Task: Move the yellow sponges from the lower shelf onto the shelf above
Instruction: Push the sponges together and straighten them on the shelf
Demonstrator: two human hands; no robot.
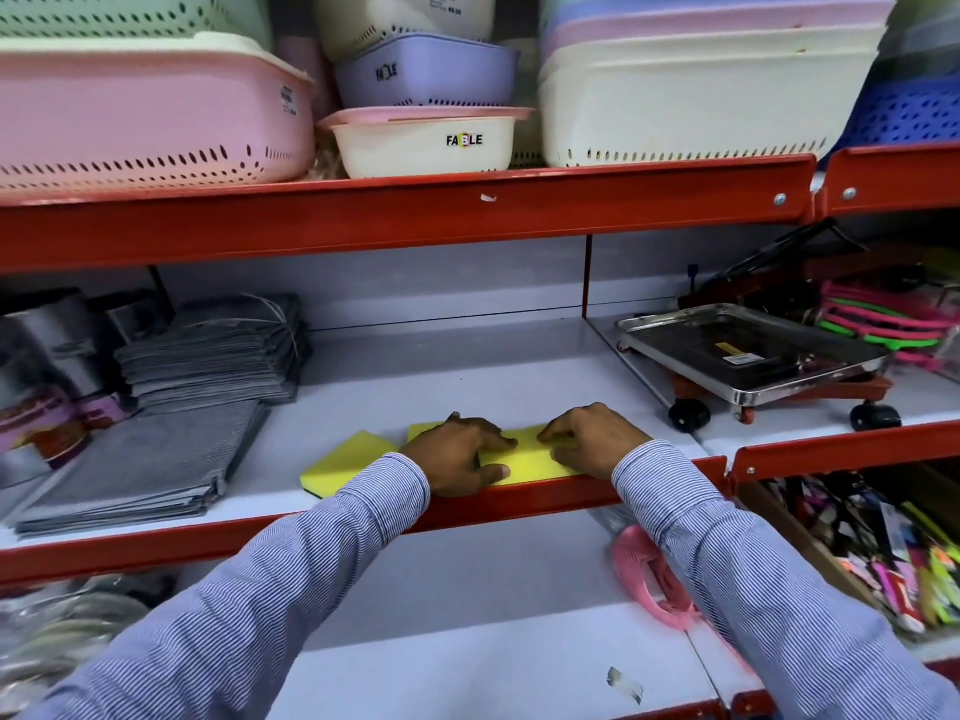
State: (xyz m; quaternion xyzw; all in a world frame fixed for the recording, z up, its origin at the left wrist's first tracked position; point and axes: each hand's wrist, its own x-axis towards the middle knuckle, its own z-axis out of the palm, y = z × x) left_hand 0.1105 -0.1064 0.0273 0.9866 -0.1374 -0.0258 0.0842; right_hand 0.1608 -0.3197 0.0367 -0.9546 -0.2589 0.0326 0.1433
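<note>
Yellow sponges lie on the middle shelf close to its red front edge. One sponge sits at the left, turned at an angle, with a dark underside showing. A second yellow sponge lies flat under both hands. My left hand rests on its left part, thumb along the front edge. My right hand presses its right part with the fingers pointing left. The lower shelf below shows no sponges.
Stacks of grey cloths fill the shelf's left side. A steel tray on wheels stands at the right. Plastic baskets crowd the top shelf. A pink handled item lies on the lower shelf.
</note>
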